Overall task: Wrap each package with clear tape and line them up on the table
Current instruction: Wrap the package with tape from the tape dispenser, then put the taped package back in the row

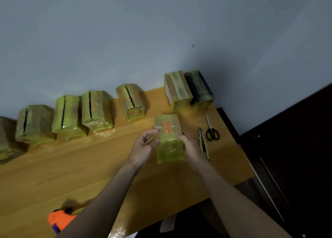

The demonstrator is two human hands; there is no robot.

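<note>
A row of wrapped packages (97,110) stands along the wall side of the table (53,175). Scissors (212,130) and a knife (203,142) lie right. The near wood is bare

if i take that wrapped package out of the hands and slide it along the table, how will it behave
The package is blocky with flat faces, so it probably slides rather than rolls. Its glossy tape skin looks slick, so it may slip in a loose grip. The left hand and right hand hold it by the sides without it sagging, so it seems stiff; weight cannot be judged.
</note>
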